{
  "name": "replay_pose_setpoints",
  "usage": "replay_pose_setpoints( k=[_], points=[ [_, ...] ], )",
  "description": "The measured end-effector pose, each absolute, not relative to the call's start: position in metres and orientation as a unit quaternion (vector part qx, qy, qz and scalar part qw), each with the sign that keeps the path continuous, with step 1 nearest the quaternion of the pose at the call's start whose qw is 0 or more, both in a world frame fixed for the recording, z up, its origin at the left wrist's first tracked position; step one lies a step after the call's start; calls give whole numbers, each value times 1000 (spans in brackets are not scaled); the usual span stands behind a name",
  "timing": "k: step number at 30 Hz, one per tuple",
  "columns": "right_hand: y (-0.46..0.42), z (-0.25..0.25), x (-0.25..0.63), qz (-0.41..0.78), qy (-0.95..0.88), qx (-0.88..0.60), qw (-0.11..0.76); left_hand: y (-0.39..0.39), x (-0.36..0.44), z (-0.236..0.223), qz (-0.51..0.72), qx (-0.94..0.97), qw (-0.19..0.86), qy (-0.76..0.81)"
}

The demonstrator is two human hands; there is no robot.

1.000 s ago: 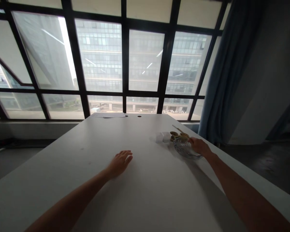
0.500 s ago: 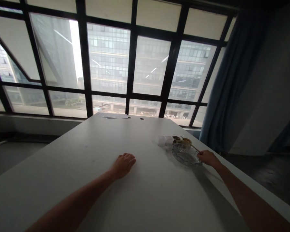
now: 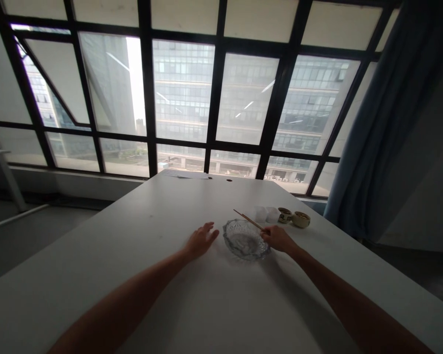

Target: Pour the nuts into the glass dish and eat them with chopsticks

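In the head view, a clear glass bowl [image 3: 245, 253] with a patterned wall and wavy rim stands near the middle of the white table. My right hand [image 3: 278, 239] is closed at its right rim. From the fingers a pair of thin brown wooden chopsticks [image 3: 248, 219] slants up and left across the bowl's far side. The fingertips' exact grip on the rim is hidden. To the bowl's left, my left hand [image 3: 200, 241] is open and holds nothing, thumb and fingers apart, a small gap from the glass.
Behind the bowl on the right, two small white cups [image 3: 266, 214] and two patterned brownish cups [image 3: 294, 218] form a row. White papers [image 3: 186, 174] lie at the far end of the table [image 3: 206, 314]. Windows and a blue curtain [image 3: 372, 132] stand beyond.
My right hand has brought the bowl and chopsticks left, away from the cups. My left hand has spread its fingers near the bowl. The view has turned slightly left.
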State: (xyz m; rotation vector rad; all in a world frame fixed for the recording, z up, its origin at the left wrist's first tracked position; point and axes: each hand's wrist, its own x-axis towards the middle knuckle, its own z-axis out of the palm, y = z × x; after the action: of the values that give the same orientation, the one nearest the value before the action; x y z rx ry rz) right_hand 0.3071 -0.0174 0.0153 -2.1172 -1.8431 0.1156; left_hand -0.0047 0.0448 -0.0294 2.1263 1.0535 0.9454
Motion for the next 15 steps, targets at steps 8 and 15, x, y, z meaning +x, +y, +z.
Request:
replay_pose_setpoints(
  k=[8,15],
  points=[
    [11,31,259,-11,-702,-671,238,80,-8,-45,442,659,484,369],
    [24,11,271,6,-701,-685,201,87,-6,-56,427,627,575,306]
  ],
)
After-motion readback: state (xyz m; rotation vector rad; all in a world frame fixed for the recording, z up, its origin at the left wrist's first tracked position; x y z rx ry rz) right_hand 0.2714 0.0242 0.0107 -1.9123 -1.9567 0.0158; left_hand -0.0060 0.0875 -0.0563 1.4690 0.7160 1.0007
